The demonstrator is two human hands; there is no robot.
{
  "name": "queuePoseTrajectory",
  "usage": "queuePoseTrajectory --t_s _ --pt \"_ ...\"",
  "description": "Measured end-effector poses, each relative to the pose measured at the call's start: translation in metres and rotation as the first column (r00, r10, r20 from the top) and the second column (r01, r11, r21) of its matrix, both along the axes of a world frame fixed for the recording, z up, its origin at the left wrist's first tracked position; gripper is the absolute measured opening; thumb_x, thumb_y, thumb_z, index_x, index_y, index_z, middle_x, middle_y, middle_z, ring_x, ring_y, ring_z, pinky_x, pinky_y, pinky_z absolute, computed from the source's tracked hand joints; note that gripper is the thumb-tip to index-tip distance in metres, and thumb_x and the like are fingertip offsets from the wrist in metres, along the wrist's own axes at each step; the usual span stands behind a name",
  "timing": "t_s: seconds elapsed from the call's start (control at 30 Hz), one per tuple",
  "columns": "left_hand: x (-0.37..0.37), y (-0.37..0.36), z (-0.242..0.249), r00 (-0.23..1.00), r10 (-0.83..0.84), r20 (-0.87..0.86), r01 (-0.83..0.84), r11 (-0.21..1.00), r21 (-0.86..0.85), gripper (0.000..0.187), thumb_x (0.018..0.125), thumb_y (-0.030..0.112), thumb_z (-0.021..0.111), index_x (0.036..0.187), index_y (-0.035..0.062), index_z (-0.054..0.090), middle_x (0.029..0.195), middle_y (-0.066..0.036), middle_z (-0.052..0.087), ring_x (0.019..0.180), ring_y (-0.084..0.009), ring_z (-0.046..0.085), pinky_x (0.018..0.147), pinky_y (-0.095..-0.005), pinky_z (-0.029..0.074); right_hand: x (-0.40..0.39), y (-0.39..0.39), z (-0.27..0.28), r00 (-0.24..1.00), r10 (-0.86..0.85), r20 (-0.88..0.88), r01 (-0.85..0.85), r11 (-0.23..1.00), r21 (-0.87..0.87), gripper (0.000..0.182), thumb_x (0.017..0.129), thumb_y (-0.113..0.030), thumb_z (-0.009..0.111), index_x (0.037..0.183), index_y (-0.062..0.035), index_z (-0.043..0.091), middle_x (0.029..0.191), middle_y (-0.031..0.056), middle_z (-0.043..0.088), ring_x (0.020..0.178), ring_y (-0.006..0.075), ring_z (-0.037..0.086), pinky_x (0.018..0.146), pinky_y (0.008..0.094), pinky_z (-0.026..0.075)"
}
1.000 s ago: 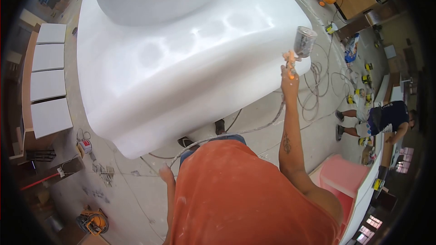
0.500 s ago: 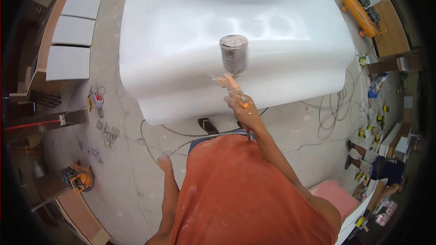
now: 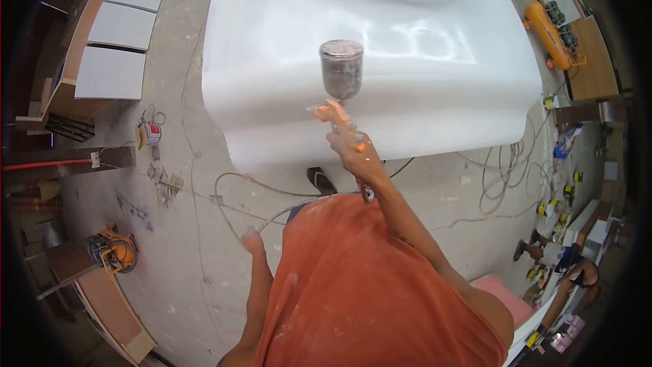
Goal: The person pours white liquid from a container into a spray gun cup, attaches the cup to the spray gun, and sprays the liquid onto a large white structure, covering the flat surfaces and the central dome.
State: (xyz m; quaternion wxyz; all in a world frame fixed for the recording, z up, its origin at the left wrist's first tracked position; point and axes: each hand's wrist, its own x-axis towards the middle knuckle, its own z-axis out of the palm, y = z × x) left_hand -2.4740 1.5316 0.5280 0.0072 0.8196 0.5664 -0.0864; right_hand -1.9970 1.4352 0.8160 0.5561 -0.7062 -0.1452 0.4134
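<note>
My right hand (image 3: 358, 160) is closed around the handle of a spray gun (image 3: 331, 111) with orange parts. A metal paint cup (image 3: 341, 71) sits on top of the gun, over a large, glossy white curved panel (image 3: 272, 102). The gun points left and away from me; whether spray is coming out cannot be made out. Down at my left side, my left hand (image 3: 252, 240) is closed on an air hose (image 3: 218, 209). The hose loops out over the floor and back past my waist.
White flat panels (image 3: 111, 73) rest on a wooden frame at left. An orange compressor (image 3: 549, 34) stands far right, near coiled hoses (image 3: 501, 173) on the floor. A person (image 3: 570, 265) bends at lower right. Another orange machine (image 3: 117, 251) stands lower left, and a can (image 3: 152, 134) nearer.
The view has shifted, so the white panel sits further right. My right hand has carried the spray gun left along the panel. My left hand keeps the hose. The person at right has changed posture.
</note>
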Motion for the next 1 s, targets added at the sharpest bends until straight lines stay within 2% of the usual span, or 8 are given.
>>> queuePoseTrajectory --t_s 0.23,0.33,0.57,0.63,0.73,0.77,0.83,1.0 --pt "0.015 0.016 0.002 0.997 -0.078 -0.030 0.075 0.994 -0.076 0.012 0.089 0.014 0.056 0.091 0.0091 0.066 0.070 -0.018 0.065 0.070 -0.0381 0.066 0.062 -0.0517 0.052 0.013 -0.059 -0.026 0.939 -0.288 0.188 0.289 0.957 0.025 0.027 0.093 -0.032 0.069 0.088 -0.0063 0.062 0.069 -0.0032 0.055 0.052 0.0050 0.044 0.045 0.0257 0.035" --pt "0.021 0.028 -0.015 0.985 -0.171 -0.036 0.170 0.984 -0.047 0.012 0.090 0.015 0.056 0.091 0.0091 0.066 0.069 -0.017 0.065 0.069 -0.0388 0.066 0.062 -0.0523 0.052 0.032 -0.096 -0.021 0.866 -0.448 0.220 0.475 0.876 -0.087 0.026 0.094 -0.031 0.069 0.089 -0.0072 0.062 0.068 -0.0034 0.054 0.048 0.0050 0.043 0.042 0.0253 0.033" --pt "0.079 0.045 0.016 0.928 -0.371 0.043 0.373 0.917 -0.141 0.016 0.092 0.018 0.054 0.095 0.0075 0.067 0.074 -0.020 0.067 0.069 -0.0399 0.067 0.062 -0.0523 0.052 0.101 -0.186 -0.026 0.519 -0.708 0.479 0.823 0.566 -0.055 0.030 0.095 -0.035 0.068 0.087 -0.0069 0.060 0.061 -0.0030 0.049 0.042 0.0058 0.039 0.039 0.0240 0.030" --pt "0.097 0.041 0.027 0.963 -0.155 0.220 0.209 0.946 -0.249 0.025 0.094 0.021 0.052 0.088 0.0026 0.068 0.075 -0.023 0.067 0.070 -0.0428 0.066 0.064 -0.0538 0.052 0.105 -0.203 -0.021 0.372 -0.723 0.583 0.913 0.397 -0.091 0.030 0.097 -0.033 0.065 0.086 -0.0049 0.063 0.055 -0.0038 0.043 0.041 0.0062 0.037 0.040 0.0241 0.028" --pt "0.108 0.043 0.019 0.959 -0.109 0.263 0.197 0.921 -0.336 0.038 0.096 0.028 0.050 0.079 -0.0009 0.070 0.077 -0.026 0.067 0.072 -0.0462 0.065 0.067 -0.0568 0.050 0.071 -0.207 0.003 0.253 -0.764 0.594 0.909 0.397 0.124 0.030 0.098 -0.032 0.063 0.088 -0.0044 0.066 0.053 -0.0051 0.039 0.042 0.0060 0.036 0.040 0.0244 0.026" --pt "0.107 0.044 0.013 0.956 -0.128 0.264 0.216 0.916 -0.338 0.038 0.096 0.028 0.050 0.079 -0.0009 0.070 0.077 -0.026 0.067 0.072 -0.0462 0.065 0.067 -0.0568 0.050 0.054 -0.211 0.003 0.237 -0.768 0.595 0.917 0.379 0.124 0.030 0.098 -0.032 0.063 0.088 -0.0044 0.066 0.053 -0.0051 0.039 0.042 0.0060 0.036 0.040 0.0244 0.026" --pt "0.106 0.050 -0.008 0.869 -0.434 0.237 0.491 0.813 -0.314 0.049 0.097 0.035 0.046 0.077 -0.0029 0.071 0.083 -0.027 0.069 0.078 -0.0483 0.065 0.074 -0.0586 0.050 0.015 -0.216 0.005 0.276 -0.765 0.581 0.899 0.419 0.125 0.029 0.098 -0.028 0.063 0.091 0.0007 0.065 0.060 -0.0035 0.046 0.050 0.0054 0.039 0.046 0.0277 0.031" --pt "0.088 0.070 -0.051 0.865 -0.491 0.105 0.471 0.719 -0.511 0.047 0.097 0.038 0.044 0.094 0.0006 0.073 0.094 -0.027 0.070 0.087 -0.0465 0.067 0.082 -0.0565 0.052 -0.081 -0.210 -0.027 0.441 -0.851 0.284 0.863 0.489 0.126 0.018 0.095 -0.020 0.065 0.102 -0.0034 0.066 0.062 -0.0069 0.047 0.048 0.0023 0.040 0.042 0.0221 0.029"
